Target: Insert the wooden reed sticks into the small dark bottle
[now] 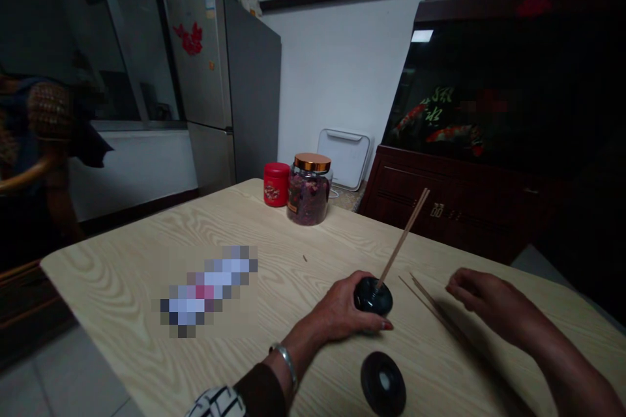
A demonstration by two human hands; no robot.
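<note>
The work in hand looks partly done: thin sticks (405,234) already stand in the mouth of a small dark vessel (373,298), leaning toward one o'clock. They bunch together, so their exact number is hard to tell. More loose sticks (437,313) lie outside it, their near tips just beside the vessel at three o'clock and their length running off toward four. I judge that this loose group is the part left over.

The left hand (340,307) has its fingers curved round the vessel, the thumb on the near side, holding it nearly upright over the counter (274,352); whether its base touches the surface is hidden. The right hand (489,303) sits at three o'clock, above the loose sticks, its fingers bent inward and tips close together. Nothing shows between them, but I cannot tell whether they pinch anything.

At six o'clock, near the vessel, lies a dark disc (383,383) with a pale centre, perhaps its lid; if so, it is off. Toward eleven, well apart, stands a glass jar (309,195).
</note>
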